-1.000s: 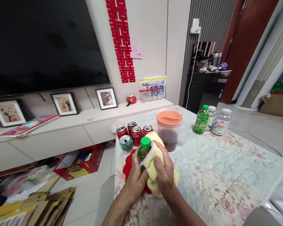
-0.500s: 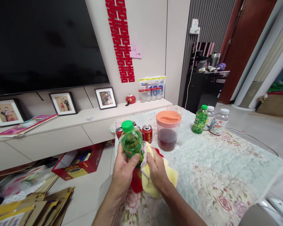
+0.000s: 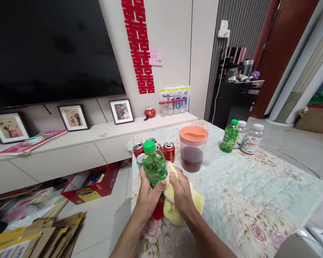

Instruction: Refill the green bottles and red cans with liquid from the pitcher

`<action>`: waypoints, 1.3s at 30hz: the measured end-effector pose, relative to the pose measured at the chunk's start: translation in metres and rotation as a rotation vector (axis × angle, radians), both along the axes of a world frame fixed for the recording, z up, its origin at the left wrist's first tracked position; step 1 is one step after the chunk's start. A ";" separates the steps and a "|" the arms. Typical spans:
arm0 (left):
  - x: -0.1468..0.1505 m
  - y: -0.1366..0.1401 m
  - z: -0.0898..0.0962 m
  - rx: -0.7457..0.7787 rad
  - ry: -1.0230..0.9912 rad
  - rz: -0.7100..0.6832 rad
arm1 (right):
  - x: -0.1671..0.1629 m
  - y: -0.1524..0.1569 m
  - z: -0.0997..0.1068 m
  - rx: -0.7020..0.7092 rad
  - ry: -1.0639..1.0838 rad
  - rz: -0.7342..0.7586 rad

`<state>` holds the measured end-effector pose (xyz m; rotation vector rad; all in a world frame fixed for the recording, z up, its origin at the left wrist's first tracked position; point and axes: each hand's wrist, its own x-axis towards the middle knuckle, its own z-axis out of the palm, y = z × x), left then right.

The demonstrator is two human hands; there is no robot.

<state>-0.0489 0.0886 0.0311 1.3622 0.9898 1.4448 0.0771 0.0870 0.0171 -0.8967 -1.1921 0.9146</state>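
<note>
My left hand (image 3: 150, 191) is wrapped round a green-capped drink bottle (image 3: 154, 164), holding it above the table with the cap up. In my right hand (image 3: 181, 190) is a yellow cloth (image 3: 174, 213) with a purple edge, pressed against the bottle's right side. The cloth's lower part hangs down over something red on the table, mostly hidden. Behind the bottle stand several red drink cans (image 3: 169, 152), partly covered by it. A clear pitcher (image 3: 192, 157) with an orange lid and dark liquid stands just beyond my right hand.
The floral tablecloth (image 3: 231, 186) covers the table. At its far right stand another green-capped bottle (image 3: 229, 138) and two white-capped bottles (image 3: 252, 139). An open red box (image 3: 91, 184) and flattened cardboard (image 3: 51, 234) lie on the floor at left. Photo frames line the white cabinet (image 3: 102, 134).
The bottle has shifted slightly right and become more upright in my left hand. A light-coloured can behind it has come into view. My right hand still holds the cloth against the bottle.
</note>
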 end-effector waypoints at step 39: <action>0.000 0.009 0.023 0.079 -0.184 0.098 | -0.004 0.001 -0.004 0.062 -0.172 0.001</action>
